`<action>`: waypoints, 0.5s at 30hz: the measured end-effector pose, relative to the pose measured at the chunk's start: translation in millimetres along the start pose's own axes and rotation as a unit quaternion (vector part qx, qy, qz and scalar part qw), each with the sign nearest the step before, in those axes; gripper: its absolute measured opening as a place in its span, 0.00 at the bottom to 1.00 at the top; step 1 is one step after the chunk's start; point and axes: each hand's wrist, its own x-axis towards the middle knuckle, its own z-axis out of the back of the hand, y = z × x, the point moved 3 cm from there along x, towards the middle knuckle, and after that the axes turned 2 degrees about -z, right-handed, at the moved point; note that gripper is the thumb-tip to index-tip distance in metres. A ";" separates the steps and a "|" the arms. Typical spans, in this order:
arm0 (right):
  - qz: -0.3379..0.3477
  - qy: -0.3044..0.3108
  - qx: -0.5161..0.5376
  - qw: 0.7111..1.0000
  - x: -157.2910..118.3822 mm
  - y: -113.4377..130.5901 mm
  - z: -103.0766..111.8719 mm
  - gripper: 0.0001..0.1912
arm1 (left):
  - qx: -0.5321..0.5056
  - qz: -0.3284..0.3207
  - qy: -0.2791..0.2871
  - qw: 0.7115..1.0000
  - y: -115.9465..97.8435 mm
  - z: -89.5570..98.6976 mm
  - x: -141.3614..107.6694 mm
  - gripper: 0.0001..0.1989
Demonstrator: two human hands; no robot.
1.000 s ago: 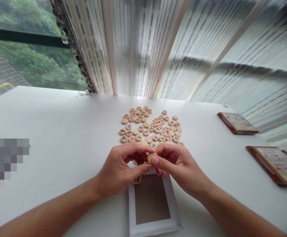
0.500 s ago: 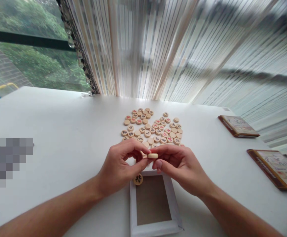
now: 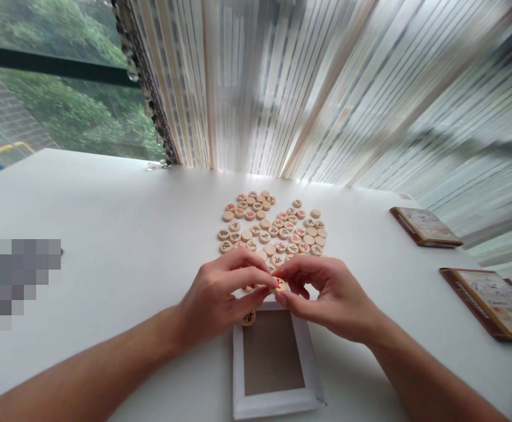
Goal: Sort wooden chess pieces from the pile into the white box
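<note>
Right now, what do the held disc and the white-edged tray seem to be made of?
Held disc: probably smooth wood, from its pale tan color, though plastic is possible.
White-edged tray: likely matte cardboard, judging by its plain brown floor and papery white rim.

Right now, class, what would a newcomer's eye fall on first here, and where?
First, the red-marked disc at the fingertips of the left hand and right hand, low in the centre. Just beyond them, many round pieces lie scattered on the white table. Behind, a striped curtain fills much of the upper view.
</note>
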 end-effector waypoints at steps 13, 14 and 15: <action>0.136 0.105 -0.203 0.964 -9.7 19.3 -0.3 0.06 | 0.008 0.170 -0.072 0.983 19.4 8.1 2.0 0.13; 0.141 0.120 -0.214 0.959 -11.1 20.2 -2.9 0.07 | 0.005 0.180 -0.074 0.981 22.0 8.0 1.0 0.12; 0.146 0.132 -0.223 0.955 -12.2 20.6 -5.5 0.07 | 0.003 0.187 -0.075 0.980 23.8 7.6 0.2 0.12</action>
